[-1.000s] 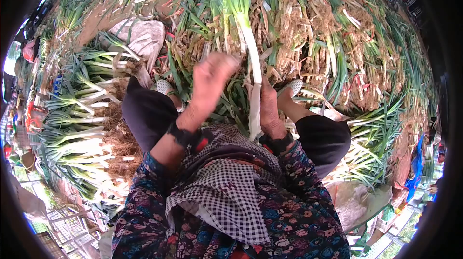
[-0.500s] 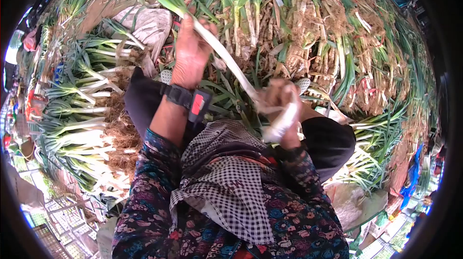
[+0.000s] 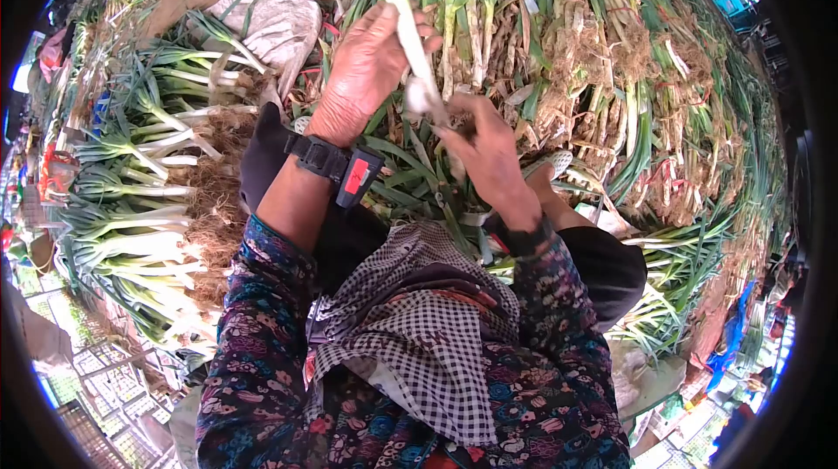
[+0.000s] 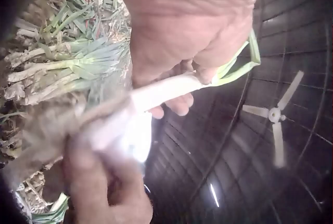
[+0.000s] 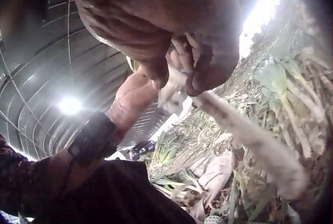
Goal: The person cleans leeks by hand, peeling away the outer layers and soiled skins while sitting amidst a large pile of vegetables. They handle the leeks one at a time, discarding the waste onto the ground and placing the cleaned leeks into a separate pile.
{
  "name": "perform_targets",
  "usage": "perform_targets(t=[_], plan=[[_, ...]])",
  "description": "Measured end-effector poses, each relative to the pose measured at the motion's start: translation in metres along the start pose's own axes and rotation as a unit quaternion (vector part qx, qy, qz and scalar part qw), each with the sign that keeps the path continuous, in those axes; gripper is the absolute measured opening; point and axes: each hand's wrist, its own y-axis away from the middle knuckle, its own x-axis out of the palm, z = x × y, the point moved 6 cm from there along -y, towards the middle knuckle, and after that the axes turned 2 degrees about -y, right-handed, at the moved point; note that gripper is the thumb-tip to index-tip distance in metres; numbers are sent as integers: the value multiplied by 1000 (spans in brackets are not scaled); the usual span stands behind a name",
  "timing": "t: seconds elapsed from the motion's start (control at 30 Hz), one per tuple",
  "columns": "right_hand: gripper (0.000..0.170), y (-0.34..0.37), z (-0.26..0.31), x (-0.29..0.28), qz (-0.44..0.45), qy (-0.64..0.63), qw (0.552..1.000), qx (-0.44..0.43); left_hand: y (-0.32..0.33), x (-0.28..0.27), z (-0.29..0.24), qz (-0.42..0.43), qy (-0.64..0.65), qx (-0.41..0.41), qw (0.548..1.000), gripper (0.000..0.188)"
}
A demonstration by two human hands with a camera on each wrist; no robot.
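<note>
A long green onion (image 3: 408, 32) with a white shank slants across in front of the lap, its green leaves leaving the top of the head view. My left hand (image 3: 371, 72) grips the shank below the leaves, thumb on one side and fingers on the other. At the lower end, my right hand (image 3: 489, 155) pinches the thin outer skin between thumb and fingers. In the left wrist view, blurred right fingers (image 4: 106, 182) are right at the shank. A pale, dirty strip (image 5: 255, 141) extends from the right fingertips in the right wrist view.
Bundled green onions with dry roots (image 3: 567, 67) lie ahead and to the right. White-shanked onions (image 3: 166, 216) are lined up on the left, roots inward. A pale sack (image 3: 271, 28) lies at the far left, and loose leaves (image 3: 410, 172) cover the ground between the feet.
The left hand was off the onion, then took hold of its upper shank. The onion tilted left and now stands steeper and higher. The right hand has moved up from near the lap.
</note>
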Motion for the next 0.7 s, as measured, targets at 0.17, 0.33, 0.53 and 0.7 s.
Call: perform_targets(t=[0.17, 0.33, 0.53, 0.7], plan=[[32, -27, -8, 12, -19, 1, 999, -27, -1, 4, 6, 28, -12, -24, 999, 29], [27, -19, -15, 8, -29, 10, 999, -15, -2, 8, 19, 68, -9, -64, 996, 43], [24, -7, -7, 8, -51, 52, 997, -34, 3, 6, 23, -5, -10, -58, 998, 36], [23, 3, 16, -3, -147, 104, 975, -128, 2, -7, 32, -70, 9, -20, 997, 23]])
